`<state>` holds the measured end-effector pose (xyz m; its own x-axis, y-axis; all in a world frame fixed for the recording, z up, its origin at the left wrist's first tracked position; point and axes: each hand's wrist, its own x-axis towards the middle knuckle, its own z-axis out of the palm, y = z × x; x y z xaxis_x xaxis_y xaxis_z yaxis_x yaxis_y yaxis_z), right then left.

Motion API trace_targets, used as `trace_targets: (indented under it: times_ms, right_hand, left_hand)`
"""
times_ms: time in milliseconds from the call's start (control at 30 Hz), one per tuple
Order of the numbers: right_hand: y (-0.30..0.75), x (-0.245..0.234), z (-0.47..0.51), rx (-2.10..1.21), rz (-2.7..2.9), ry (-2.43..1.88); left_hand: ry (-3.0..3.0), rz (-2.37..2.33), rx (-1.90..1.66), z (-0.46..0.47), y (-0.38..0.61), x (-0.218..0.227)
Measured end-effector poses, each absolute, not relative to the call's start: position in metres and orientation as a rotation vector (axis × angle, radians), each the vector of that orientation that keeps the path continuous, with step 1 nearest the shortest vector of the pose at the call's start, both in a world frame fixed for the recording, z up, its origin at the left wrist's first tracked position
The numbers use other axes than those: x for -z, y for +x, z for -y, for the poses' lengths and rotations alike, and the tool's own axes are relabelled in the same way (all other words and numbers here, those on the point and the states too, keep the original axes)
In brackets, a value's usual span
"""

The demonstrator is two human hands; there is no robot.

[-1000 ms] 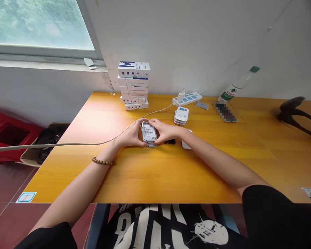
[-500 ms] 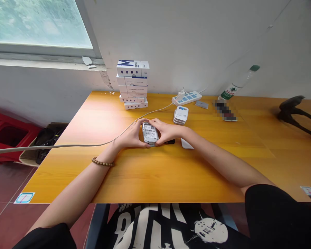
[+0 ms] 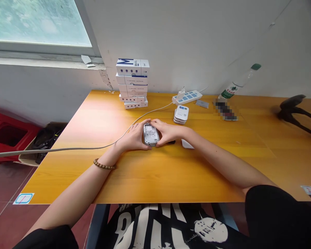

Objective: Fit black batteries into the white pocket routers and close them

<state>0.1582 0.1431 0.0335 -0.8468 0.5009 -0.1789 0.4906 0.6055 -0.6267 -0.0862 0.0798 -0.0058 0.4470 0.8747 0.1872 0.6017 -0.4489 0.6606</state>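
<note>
Both my hands hold one small white device (image 3: 150,134) with a printed label facing up, resting on the orange table (image 3: 155,173). My left hand (image 3: 134,137) wraps its left side, fingers curled. My right hand (image 3: 166,131) grips its right side, thumb on the top edge. A small black part (image 3: 171,142) lies just right of my right hand, partly hidden. A white cover (image 3: 187,144) lies flat beside my right forearm. A wooden bead bracelet (image 3: 103,165) circles my left wrist.
A stack of white boxes (image 3: 132,83) stands at the back by the wall. A pile of white devices (image 3: 181,114), a power strip (image 3: 187,97) with a long cable (image 3: 67,148), a bottle (image 3: 237,83) and a black object (image 3: 295,110) lie behind.
The device has tilted slightly flatter between my hands, which closed a little tighter around it. The view drifted slightly.
</note>
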Motion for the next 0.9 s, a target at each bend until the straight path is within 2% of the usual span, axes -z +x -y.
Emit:
trace_targets:
  times_ms: [900]
  right_hand:
    - [0.15, -0.031, -0.138, -1.045, 2.773, -0.87]
  left_hand:
    - [2.137, -1.182, -0.705, -0.09, -0.096, 0.009]
